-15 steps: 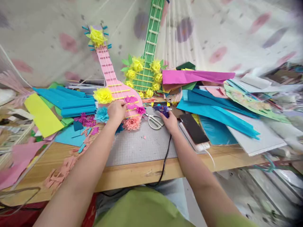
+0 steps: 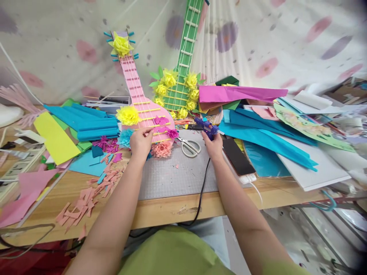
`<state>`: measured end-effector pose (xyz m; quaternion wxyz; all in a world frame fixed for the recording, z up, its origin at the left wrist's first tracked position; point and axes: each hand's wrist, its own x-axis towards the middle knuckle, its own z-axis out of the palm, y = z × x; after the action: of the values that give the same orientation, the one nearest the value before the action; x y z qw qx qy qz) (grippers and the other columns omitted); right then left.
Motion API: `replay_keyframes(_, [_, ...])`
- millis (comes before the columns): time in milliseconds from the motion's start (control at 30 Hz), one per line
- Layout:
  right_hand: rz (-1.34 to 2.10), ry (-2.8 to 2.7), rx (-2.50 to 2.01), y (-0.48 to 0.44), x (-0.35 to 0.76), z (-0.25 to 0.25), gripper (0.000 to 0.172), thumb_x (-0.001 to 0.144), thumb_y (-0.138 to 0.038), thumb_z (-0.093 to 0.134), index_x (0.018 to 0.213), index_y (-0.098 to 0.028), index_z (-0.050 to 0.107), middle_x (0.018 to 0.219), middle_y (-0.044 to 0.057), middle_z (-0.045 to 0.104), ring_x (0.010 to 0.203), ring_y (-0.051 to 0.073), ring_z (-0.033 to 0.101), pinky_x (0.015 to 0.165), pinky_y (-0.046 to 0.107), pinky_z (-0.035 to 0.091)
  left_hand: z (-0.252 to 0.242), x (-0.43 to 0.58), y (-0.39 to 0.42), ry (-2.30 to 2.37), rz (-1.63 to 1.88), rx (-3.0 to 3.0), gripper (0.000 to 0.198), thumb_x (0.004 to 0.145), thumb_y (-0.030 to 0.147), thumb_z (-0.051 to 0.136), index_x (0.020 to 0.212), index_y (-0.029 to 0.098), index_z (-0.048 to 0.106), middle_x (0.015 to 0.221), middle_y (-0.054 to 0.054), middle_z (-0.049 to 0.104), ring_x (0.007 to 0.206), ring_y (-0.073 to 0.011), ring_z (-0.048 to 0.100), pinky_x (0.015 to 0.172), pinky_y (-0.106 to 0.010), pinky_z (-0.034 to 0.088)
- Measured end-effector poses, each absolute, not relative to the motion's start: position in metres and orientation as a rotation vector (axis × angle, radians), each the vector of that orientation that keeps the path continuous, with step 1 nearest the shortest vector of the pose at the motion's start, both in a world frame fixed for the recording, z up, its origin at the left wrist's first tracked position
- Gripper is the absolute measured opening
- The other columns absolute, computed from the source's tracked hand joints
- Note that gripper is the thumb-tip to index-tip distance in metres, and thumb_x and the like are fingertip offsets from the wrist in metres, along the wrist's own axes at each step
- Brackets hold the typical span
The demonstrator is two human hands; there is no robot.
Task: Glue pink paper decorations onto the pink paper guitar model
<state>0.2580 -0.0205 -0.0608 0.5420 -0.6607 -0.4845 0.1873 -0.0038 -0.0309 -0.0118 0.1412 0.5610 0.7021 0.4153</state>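
Observation:
My right hand (image 2: 212,144) is wrapped round a dark blue glue gun (image 2: 208,129), whose black cord (image 2: 202,187) trails down over the table edge. The fingers of my left hand (image 2: 140,144) are pinched together in front of the pink paper lute (image 2: 153,110); what they hold, if anything, is too small to make out. On the lute's body are magenta paper flowers (image 2: 172,133), a yellow flower (image 2: 127,115) and a coral flower (image 2: 162,149) at its lower edge. A light blue flower (image 2: 125,138) shows beside my left hand. Between my hands lie scissors (image 2: 190,148).
Behind stands a green paper lute (image 2: 178,91) with yellow flowers. A grey cutting mat (image 2: 177,179) lies on the wooden table. A phone (image 2: 238,157) on a white power bank and stacked blue paper (image 2: 263,135) are at right; coral paper scraps (image 2: 80,206) lie at left.
My right hand has moved slightly right with the glue gun, which has turned. My left hand sits a little lower against the pink lute, still pinched. The view has shifted slightly.

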Motion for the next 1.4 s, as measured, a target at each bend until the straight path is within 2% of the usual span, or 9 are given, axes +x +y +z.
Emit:
replay_keyframes(133, [0.745,-1.278,-1.383,-0.03,0.242,-0.041,0.051,0.062,-0.058,0.066,0.088,-0.014,0.063,0.079,0.008,0.066,0.065,0.016,0.056,0.062,0.03,0.045,-0.024,0.003,-0.046,1.94,1.304,1.52,0.024,0.075,0.03,0.062,0.091,0.018,0.074,0.081,-0.004,0.072,0.067,-0.0154,0.059,0.065,-0.026,0.044])
replay_keyframes(300, [0.998,-1.566,-1.329,-0.043,0.217,-0.028,0.042,0.066,-0.056,0.066,0.078,-0.016,0.065,0.057,-0.001,0.053,0.059,0.014,0.051,0.055,0.026,0.04,-0.037,0.007,-0.053,1.921,1.337,1.441,0.019,0.073,0.031,0.061,0.083,0.019,0.072,0.077,-0.003,0.071,0.063,-0.0143,0.057,0.06,-0.025,0.042])
replay_keyframes(400, [0.995,-1.66,-1.37,-0.046,0.211,-0.029,0.04,0.07,-0.056,0.063,0.076,-0.016,0.064,0.056,-0.002,0.051,0.058,0.013,0.05,0.055,0.025,0.039,-0.043,0.006,-0.053,1.878,1.367,1.405,0.018,0.073,0.031,0.061,0.082,0.019,0.071,0.077,-0.003,0.07,0.064,-0.0141,0.057,0.063,-0.025,0.044])
replay_keyframes(700, [0.91,-1.797,-1.306,-0.044,0.206,-0.032,0.044,0.074,-0.057,0.059,0.086,-0.016,0.068,0.076,0.005,0.066,0.074,0.019,0.058,0.068,0.03,0.044,-0.042,0.005,-0.056,1.802,1.427,1.365,0.019,0.072,0.034,0.062,0.078,0.018,0.071,0.073,-0.002,0.069,0.062,-0.0136,0.057,0.066,-0.025,0.045])
replay_keyframes(1000, [0.88,-1.83,-1.33,-0.044,0.205,-0.027,0.041,0.075,-0.056,0.058,0.083,-0.016,0.067,0.076,0.005,0.067,0.074,0.019,0.058,0.068,0.03,0.045,-0.039,0.004,-0.056,1.786,1.425,1.348,0.017,0.072,0.033,0.063,0.077,0.018,0.07,0.074,-0.002,0.07,0.064,-0.0137,0.059,0.067,-0.025,0.046])
replay_keyframes(1200, [0.873,-1.785,-1.349,-0.044,0.203,-0.024,0.037,0.074,-0.055,0.06,0.073,-0.018,0.064,0.065,0.002,0.06,0.064,0.016,0.053,0.063,0.028,0.043,-0.034,0.005,-0.059,1.809,1.386,1.369,0.018,0.073,0.032,0.062,0.079,0.018,0.07,0.076,-0.003,0.07,0.064,-0.0141,0.059,0.068,-0.026,0.046])
replay_keyframes(1400, [0.856,-1.779,-1.366,-0.045,0.203,-0.021,0.039,0.074,-0.056,0.059,0.078,-0.017,0.064,0.061,0.001,0.058,0.063,0.015,0.052,0.059,0.026,0.041,-0.036,0.005,-0.06,1.796,1.371,1.404,0.02,0.073,0.033,0.061,0.081,0.018,0.071,0.076,-0.003,0.07,0.064,-0.0136,0.058,0.066,-0.025,0.045])
